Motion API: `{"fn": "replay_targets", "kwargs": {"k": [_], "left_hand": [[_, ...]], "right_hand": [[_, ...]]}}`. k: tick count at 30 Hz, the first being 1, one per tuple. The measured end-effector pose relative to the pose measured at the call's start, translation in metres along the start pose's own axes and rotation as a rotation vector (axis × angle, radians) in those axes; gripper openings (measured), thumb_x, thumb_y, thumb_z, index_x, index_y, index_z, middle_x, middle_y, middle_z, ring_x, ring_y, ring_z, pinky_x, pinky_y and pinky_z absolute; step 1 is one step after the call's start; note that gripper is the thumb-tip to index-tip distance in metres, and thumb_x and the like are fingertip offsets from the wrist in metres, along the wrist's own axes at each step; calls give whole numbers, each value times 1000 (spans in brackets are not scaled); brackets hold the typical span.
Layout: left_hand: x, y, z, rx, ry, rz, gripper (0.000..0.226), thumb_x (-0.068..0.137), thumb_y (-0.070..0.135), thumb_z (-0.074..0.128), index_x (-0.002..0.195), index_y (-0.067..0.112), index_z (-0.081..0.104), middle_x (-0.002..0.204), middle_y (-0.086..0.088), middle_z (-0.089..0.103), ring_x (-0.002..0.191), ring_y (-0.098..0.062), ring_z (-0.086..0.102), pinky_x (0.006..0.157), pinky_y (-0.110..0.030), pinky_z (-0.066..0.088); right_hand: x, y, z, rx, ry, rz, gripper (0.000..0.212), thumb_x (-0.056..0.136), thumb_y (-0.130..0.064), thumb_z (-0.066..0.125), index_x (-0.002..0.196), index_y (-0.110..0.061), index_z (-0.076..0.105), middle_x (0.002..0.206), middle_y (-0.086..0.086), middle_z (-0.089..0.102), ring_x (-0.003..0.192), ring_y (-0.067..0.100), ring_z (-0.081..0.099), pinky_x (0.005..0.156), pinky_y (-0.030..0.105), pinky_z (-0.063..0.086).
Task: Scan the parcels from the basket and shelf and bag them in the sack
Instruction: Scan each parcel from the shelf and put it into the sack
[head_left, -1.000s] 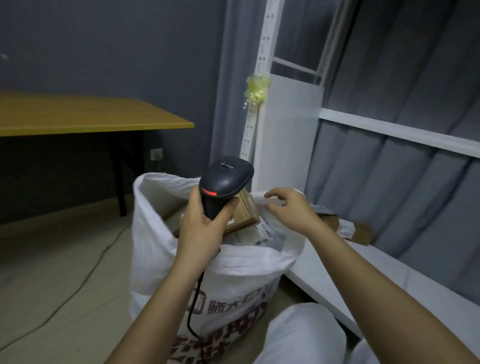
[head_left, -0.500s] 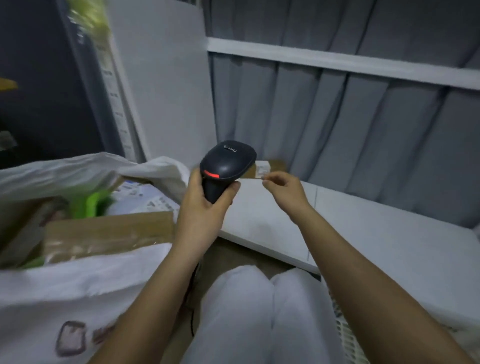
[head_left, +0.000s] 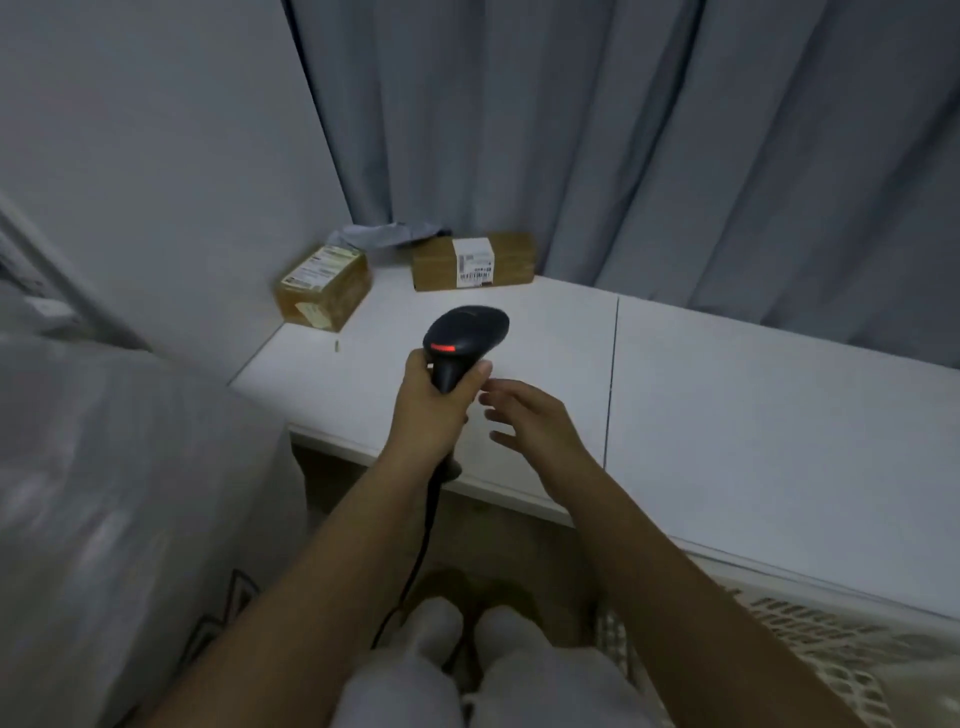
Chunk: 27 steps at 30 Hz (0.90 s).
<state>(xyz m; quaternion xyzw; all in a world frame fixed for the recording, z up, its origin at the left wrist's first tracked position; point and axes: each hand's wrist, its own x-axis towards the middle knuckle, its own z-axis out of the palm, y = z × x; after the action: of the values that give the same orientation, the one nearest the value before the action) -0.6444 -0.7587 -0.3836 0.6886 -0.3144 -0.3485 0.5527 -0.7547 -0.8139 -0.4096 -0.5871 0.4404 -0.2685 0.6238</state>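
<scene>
On the shelf (head_left: 727, 395): two brown parcels, left parcel (head_left: 324, 286), right parcel (head_left: 474, 261).
Change: I've turned from the sack (head_left: 104, 493).
Left hand (head_left: 434, 402): fingers grasping the barcode scanner (head_left: 464, 340).
Right hand (head_left: 535, 418): fingers released, reaching for the next parcel.

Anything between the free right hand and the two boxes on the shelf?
Nothing visible. The right hand hovers open over bare shelf; the two boxes sit beyond it at the back. The left hand grips the scanner beside that path, not across it.
</scene>
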Motion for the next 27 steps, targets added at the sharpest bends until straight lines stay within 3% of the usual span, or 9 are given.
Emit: {"fn": "replay_targets", "kwargs": {"k": [5, 8, 10, 14, 17, 19, 24, 27], "left_hand": [[68, -17, 15, -5, -102, -149, 34, 95, 47, 51, 117, 22, 44, 114, -2, 60, 100, -18, 62, 89, -34, 50], [91, -23, 14, -50, -198, -187, 34, 101, 46, 37, 112, 21, 57, 98, 8, 63, 81, 2, 62, 78, -23, 51], [108, -28, 11, -38, -195, -204, 38, 103, 43, 32, 112, 21, 63, 96, 12, 58, 80, 2, 55, 82, -24, 48], [161, -47, 1, 127, 72, -108, 31, 102, 32, 43, 105, 14, 67, 117, 0, 58, 104, -16, 55, 97, -37, 47], [213, -65, -19, 288, 288, -41, 30, 96, 30, 52, 116, 9, 61, 124, -9, 59, 109, -25, 56, 93, -36, 46], [245, -77, -37, 406, 379, -2, 41, 93, 30, 57, 127, 7, 54, 134, -14, 53, 122, -32, 50, 100, -40, 41], [296, -109, -85, 812, 437, 34, 67, 91, 32, 60, 144, 3, 32, 153, -23, 20, 140, -40, 18, 109, -50, 28], [316, -127, -112, 996, 435, 34, 75, 91, 36, 59, 147, 2, 24, 156, -24, 13, 143, -42, 8, 111, -53, 24]], "right_hand": [[57, 12, 21, 208, -60, 139, 21, 101, -27, 45, 113, -34, 60, 118, -5, 63, 115, 15, 58, 98, 35, 49], [84, 24, 24, 326, -68, 158, 25, 97, -18, 49, 119, -27, 57, 114, 4, 66, 112, 24, 61, 92, 40, 53], [98, 30, 24, 345, -25, 141, 18, 97, -19, 55, 110, -30, 55, 109, 2, 68, 108, 22, 64, 95, 42, 51], [130, 32, 30, 186, 27, 69, 13, 96, -27, 59, 109, -26, 56, 104, 4, 68, 90, 17, 68, 86, 31, 52], [158, 30, 39, 188, 45, 54, 8, 94, -28, 61, 102, -25, 59, 95, 5, 67, 78, 15, 63, 79, 28, 54], [180, 28, 46, 203, 47, 43, 6, 94, -27, 62, 99, -25, 59, 93, 4, 65, 76, 14, 61, 77, 28, 54], [231, 27, 73, 265, 22, 58, 10, 94, -27, 61, 103, -22, 59, 90, 4, 62, 75, 14, 58, 75, 28, 52], [253, 35, 85, 308, 8, 100, 9, 94, -26, 62, 102, -22, 59, 87, 3, 61, 73, 13, 57, 74, 28, 51]]}}
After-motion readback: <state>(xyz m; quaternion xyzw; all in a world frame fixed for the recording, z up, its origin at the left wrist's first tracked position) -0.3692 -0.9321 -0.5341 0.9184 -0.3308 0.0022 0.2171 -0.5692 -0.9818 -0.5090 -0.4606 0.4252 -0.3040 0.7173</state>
